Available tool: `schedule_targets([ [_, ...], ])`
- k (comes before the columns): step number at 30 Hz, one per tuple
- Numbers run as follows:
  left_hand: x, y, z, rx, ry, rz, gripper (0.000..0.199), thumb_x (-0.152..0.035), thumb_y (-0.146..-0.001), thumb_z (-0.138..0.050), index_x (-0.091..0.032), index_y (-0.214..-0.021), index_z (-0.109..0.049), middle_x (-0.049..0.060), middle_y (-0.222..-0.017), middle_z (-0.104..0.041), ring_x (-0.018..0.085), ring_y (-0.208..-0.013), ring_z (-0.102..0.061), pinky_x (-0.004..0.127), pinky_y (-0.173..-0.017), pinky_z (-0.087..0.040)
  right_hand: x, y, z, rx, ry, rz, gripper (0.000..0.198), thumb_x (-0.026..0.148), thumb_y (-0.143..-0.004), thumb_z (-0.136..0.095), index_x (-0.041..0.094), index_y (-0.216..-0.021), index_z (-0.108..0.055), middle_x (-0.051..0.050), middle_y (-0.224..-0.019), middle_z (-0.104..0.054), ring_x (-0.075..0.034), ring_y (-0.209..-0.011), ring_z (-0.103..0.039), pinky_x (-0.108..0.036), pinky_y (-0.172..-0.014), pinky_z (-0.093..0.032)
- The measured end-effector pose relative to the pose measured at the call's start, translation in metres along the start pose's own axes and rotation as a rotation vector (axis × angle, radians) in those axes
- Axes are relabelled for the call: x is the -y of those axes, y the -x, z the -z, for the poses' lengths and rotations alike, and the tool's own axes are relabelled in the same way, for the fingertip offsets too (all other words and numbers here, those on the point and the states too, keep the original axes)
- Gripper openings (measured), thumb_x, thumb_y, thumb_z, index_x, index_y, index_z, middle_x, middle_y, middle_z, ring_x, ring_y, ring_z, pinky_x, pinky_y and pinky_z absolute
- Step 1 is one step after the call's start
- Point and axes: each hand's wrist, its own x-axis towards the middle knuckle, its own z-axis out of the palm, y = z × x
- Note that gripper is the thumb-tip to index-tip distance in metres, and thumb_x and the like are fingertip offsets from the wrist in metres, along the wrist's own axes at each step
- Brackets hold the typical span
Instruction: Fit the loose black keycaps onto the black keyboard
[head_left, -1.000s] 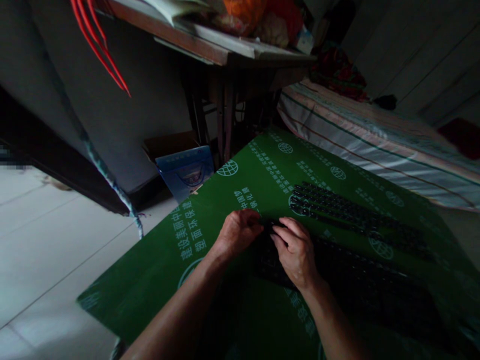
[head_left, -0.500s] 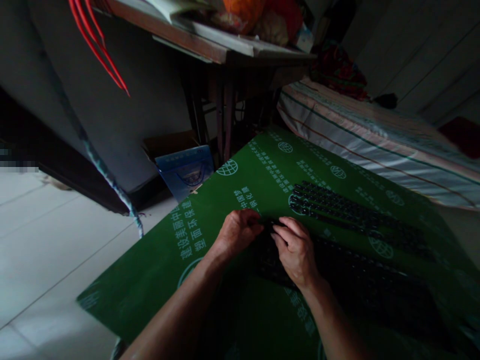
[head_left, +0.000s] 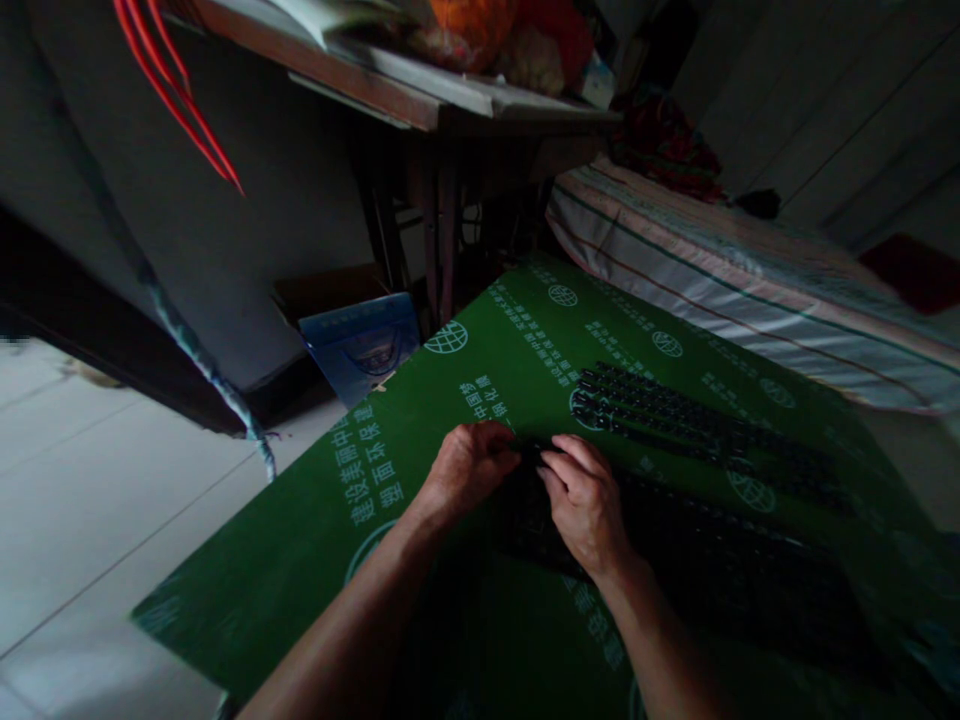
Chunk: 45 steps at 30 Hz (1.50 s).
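Note:
My left hand (head_left: 471, 462) is closed in a pinch at the far-left corner of a dark, flat black piece (head_left: 735, 560) with a studded upper edge. Close beside it, my right hand (head_left: 589, 500) bends over the same corner, thumb and fingertips pressed together. Between the fingertips something small and black shows, too dark to name. Beyond the right hand lie several long black strips (head_left: 667, 410) with shiny, bead-like bumps, side by side. All of this rests on a green printed board (head_left: 465, 375) with white lettering and globe marks.
A wooden desk (head_left: 409, 105) with papers and bags on top stands ahead. Under it is a blue bag or box (head_left: 367, 345). A bed with a striped cover (head_left: 712, 270) is at the right. Red cords (head_left: 176, 95) and a wrapped cord (head_left: 184, 335) hang at the left.
The whole view has shifted slightly, so the surroundings sit a little further left. Both hands stay pinched at the same corner, with barely any movement of the fingers.

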Motion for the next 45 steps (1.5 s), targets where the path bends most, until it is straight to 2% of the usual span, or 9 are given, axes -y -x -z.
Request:
schedule_targets([
  [9, 0.0, -0.001, 0.0, -0.023, 0.108, 0.046, 0.02, -0.023, -0.064, -0.059, -0.014, -0.081, -0.064, -0.001, -0.059, -0.061, 0.01, -0.045, -0.053, 0.022, -0.046, -0.04, -0.001, 0.0, 0.0, 0.004, -0.004, 0.002, 0.02, 0.016, -0.085, -0.051, 0.018, -0.095, -0.069, -0.012, -0.103, -0.065, -0.023, -0.1, -0.058, -0.041, -0.088, -0.05],
  [15, -0.001, -0.002, 0.013, -0.234, 0.255, 0.121, 0.018, -0.024, -0.066, -0.058, -0.014, -0.08, -0.064, -0.004, -0.047, -0.053, 0.009, -0.038, -0.049, 0.02, -0.04, -0.034, 0.0, 0.0, 0.002, 0.019, -0.018, -0.012, 0.019, 0.017, -0.086, -0.052, 0.015, -0.094, -0.069, -0.013, -0.104, -0.065, -0.024, -0.1, -0.058, -0.043, -0.089, -0.05],
  [20, -0.006, -0.002, 0.026, -0.426, 0.456, 0.202, 0.014, -0.019, -0.06, -0.061, -0.014, -0.072, -0.063, -0.004, -0.051, -0.056, 0.008, -0.038, -0.048, 0.019, -0.038, -0.033, 0.001, 0.0, 0.004, 0.012, -0.041, -0.027, 0.018, 0.018, -0.085, -0.053, 0.016, -0.094, -0.069, -0.013, -0.104, -0.065, -0.024, -0.1, -0.059, -0.042, -0.089, -0.05],
  [23, -0.009, -0.003, 0.031, -0.489, 0.516, 0.244, 0.013, -0.018, -0.058, -0.062, -0.014, -0.07, -0.063, -0.004, -0.049, -0.056, 0.009, -0.039, -0.049, 0.019, -0.037, -0.032, 0.001, 0.0, 0.005, 0.01, -0.058, -0.041, 0.017, 0.019, -0.085, -0.054, 0.016, -0.094, -0.069, -0.012, -0.104, -0.065, -0.023, -0.099, -0.059, -0.042, -0.089, -0.051],
  [33, -0.011, -0.002, 0.027, -0.443, 0.503, 0.243, 0.007, -0.016, -0.06, -0.061, -0.015, -0.067, -0.063, -0.004, -0.05, -0.056, 0.007, -0.038, -0.048, 0.019, -0.037, -0.032, 0.005, -0.002, 0.006, 0.056, -0.042, -0.028, 0.018, 0.021, -0.085, -0.055, 0.017, -0.092, -0.07, -0.013, -0.105, -0.064, -0.024, -0.1, -0.059, -0.043, -0.09, -0.05],
  [45, -0.01, 0.0, 0.024, -0.379, 0.484, 0.216, 0.01, -0.018, -0.062, -0.062, -0.014, -0.071, -0.063, -0.003, -0.053, -0.057, 0.007, -0.041, -0.049, 0.02, -0.04, -0.033, 0.006, -0.004, 0.007, 0.063, -0.021, -0.004, 0.017, 0.02, -0.084, -0.055, 0.018, -0.09, -0.071, -0.012, -0.106, -0.065, -0.024, -0.1, -0.059, -0.043, -0.09, -0.05],
])
